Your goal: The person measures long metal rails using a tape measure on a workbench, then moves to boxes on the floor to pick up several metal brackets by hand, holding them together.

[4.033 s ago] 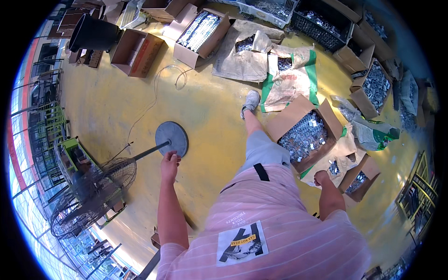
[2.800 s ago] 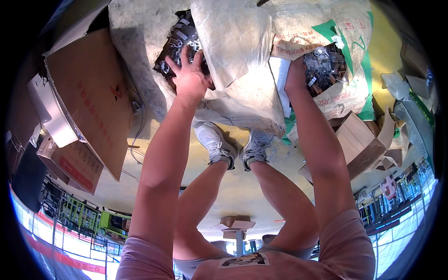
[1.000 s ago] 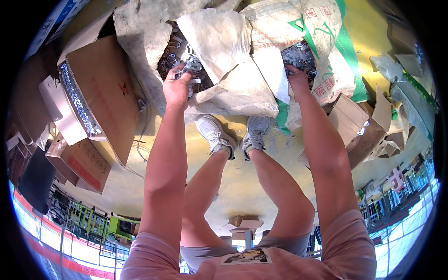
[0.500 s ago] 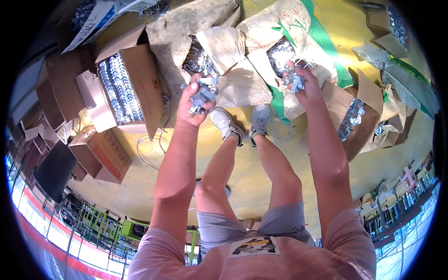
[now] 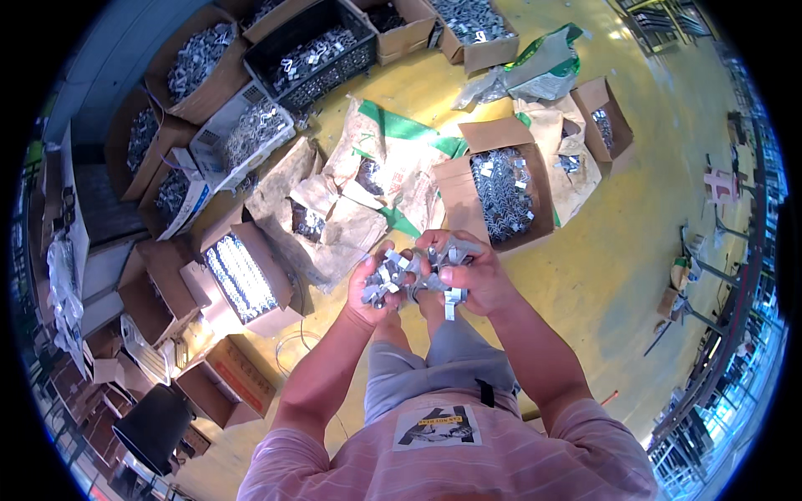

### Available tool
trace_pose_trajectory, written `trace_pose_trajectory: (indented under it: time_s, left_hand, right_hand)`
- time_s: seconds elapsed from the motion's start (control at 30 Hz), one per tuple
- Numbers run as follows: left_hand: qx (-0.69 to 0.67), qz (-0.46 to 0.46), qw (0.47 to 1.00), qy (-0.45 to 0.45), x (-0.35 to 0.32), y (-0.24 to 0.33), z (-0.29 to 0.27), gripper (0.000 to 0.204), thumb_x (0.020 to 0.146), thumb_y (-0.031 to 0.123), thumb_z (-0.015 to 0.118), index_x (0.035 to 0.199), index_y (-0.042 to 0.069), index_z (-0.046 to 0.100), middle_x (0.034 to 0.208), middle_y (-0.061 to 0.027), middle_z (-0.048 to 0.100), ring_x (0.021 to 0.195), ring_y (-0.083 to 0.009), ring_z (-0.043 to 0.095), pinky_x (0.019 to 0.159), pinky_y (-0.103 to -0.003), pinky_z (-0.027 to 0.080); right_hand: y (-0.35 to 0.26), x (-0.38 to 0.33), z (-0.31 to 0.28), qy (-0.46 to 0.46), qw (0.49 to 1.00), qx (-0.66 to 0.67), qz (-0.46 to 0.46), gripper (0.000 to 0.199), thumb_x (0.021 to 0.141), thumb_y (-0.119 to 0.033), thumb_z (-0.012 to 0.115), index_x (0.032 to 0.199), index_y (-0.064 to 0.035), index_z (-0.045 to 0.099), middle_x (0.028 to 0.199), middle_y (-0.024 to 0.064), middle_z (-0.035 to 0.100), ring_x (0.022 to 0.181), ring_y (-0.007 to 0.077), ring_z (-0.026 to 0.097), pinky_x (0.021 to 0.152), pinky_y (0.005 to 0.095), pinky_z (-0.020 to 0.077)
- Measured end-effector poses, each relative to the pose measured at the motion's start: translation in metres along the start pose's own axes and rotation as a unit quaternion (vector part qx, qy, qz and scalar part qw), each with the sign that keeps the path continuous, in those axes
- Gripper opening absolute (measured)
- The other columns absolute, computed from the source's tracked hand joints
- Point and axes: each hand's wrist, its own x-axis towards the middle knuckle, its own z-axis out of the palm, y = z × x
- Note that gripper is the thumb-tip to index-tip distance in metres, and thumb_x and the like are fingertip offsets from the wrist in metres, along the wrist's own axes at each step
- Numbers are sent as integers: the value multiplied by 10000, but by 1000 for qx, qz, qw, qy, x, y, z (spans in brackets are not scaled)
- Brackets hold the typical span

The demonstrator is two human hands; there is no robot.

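My left hand (image 5: 362, 299) is closed round a clump of small bent metal brackets (image 5: 387, 280) in front of my body. Close beside it, my right hand (image 5: 484, 282) grips another bunch of metal brackets (image 5: 454, 302), its thumb pressed over them. The two handfuls almost meet, and I cannot tell whether they touch. Beyond my hands lie two open woven sacks, a stained beige sack (image 5: 341, 236) and a sack with green stripes (image 5: 403, 163), with metal parts showing in their mouths. An open cardboard box (image 5: 455, 194) of similar brackets stands beyond my right hand.
A cardboard box (image 5: 286, 288) with neat rows of metal pieces stands at left. Farther back are a white plastic basket (image 5: 209, 169), a black crate (image 5: 338, 78) and several cartons of parts. A black bucket-like container (image 5: 150, 430) sits at lower left; racks line the right.
Both hands have come back from over the sacks and drawn together near my body, still full of brackets. My view has shifted, and I have moved back from the sacks.
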Motion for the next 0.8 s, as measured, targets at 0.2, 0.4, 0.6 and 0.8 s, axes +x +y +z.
trace_pose_trajectory:
  time_s: [0.2, 0.4, 0.6, 0.8]
  left_hand:
    - [138, -107, 957, 232, 8, -163, 71, 605, 914, 536, 606, 1336, 106, 541, 1222, -158, 649, 1050, -335, 658, 733, -449, 610]
    - [369, -219, 890, 153, 88, -324, 83, 575, 963, 514, 518, 1349, 89, 524, 1294, -135, 611, 1169, -297, 621, 1000, -453, 512]
    - [261, -362, 884, 140, 211, -528, 76, 499, 1022, 446, 434, 1355, 84, 521, 1318, -167, 591, 1223, -330, 590, 1033, -476, 485]
    - [291, -420, 846, 151, 332, -662, 108, 498, 1028, 447, 420, 1355, 86, 522, 1329, -176, 583, 1235, -342, 579, 1039, -484, 476]
  right_hand:
    - [-71, -193, -11, 13, 975, -167, -144, 336, 777, -15, 753, 1101, -5, 663, 1265, 94, 578, 1146, 197, 580, 935, 349, 512]
    - [-121, -334, -115, 27, 877, -376, -298, 383, 752, -61, 776, 1124, -67, 682, 1279, 89, 581, 1196, 242, 576, 1001, 364, 471]
    - [-184, -459, -231, 65, 727, -599, -330, 455, 709, -134, 782, 1153, -178, 691, 1291, 91, 551, 1173, 338, 541, 929, 450, 510]
    - [-283, -524, -326, 33, 676, -678, -286, 392, 708, -156, 766, 1092, -134, 694, 1271, 105, 557, 1141, 364, 543, 833, 488, 534]
